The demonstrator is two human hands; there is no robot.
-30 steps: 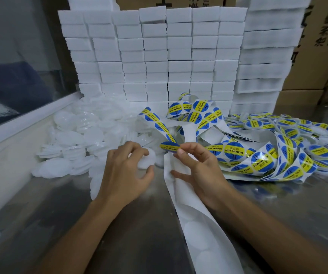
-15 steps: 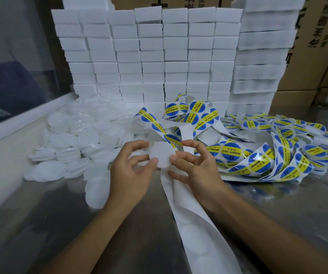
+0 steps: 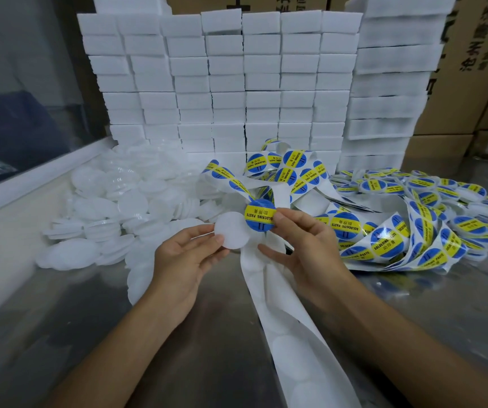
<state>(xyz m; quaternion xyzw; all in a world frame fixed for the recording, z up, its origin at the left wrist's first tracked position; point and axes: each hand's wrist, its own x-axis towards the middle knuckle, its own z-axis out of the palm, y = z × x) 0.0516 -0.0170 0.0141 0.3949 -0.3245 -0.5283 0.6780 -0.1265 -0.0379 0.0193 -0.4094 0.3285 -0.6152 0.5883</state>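
Two hands work over a steel table [image 3: 60, 334], white blocks [image 3: 237, 83] stacked at the far side.
Loose discs [image 3: 125, 201] heaped far left, label strip [image 3: 384, 240] tangled right. Left hand [image 3: 184, 260] pinches a white disc [image 3: 231, 234], thumb on its near edge; right hand [image 3: 304, 248] fingertips clamp a round label [image 3: 260, 215] touching that disc's right edge.
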